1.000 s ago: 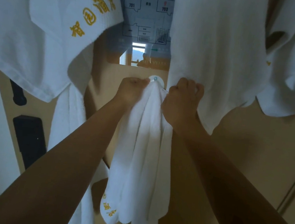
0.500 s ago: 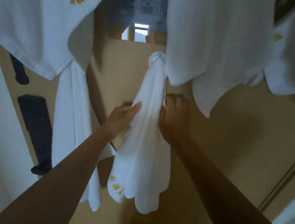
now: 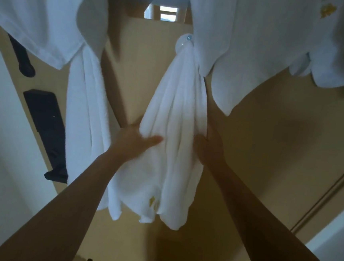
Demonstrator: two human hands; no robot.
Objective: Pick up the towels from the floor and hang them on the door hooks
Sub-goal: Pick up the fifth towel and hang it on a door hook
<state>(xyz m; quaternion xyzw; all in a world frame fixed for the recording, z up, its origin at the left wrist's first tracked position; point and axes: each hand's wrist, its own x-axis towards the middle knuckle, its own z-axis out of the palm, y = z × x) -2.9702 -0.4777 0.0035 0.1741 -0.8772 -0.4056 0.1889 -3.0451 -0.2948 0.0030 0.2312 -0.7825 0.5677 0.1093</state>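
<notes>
A small white towel (image 3: 174, 118) with yellow embroidery near its lower hem hangs in folds from a round white hook (image 3: 184, 42) on the tan door (image 3: 260, 138). My left hand (image 3: 133, 140) holds the towel's left edge about halfway down, thumb laid over the cloth. On the other side, my right hand (image 3: 210, 148) rests against the towel's right edge, its fingers partly hidden behind the fabric. Larger white towels hang from above at the upper left (image 3: 42, 15) and upper right (image 3: 247, 43). Another white towel (image 3: 87, 112) hangs long at the left.
A black door handle and lock plate (image 3: 42, 123) sit on the door's left edge. A white wall (image 3: 2, 157) stands at the left. At the top, a framed plan shows a bright reflection (image 3: 166, 13). The door frame (image 3: 332, 186) runs along the right.
Both hands have slid down from the hook to the towel's middle. The towel now hangs from the hook by itself. The view has tilted, so the hook sits higher in frame.
</notes>
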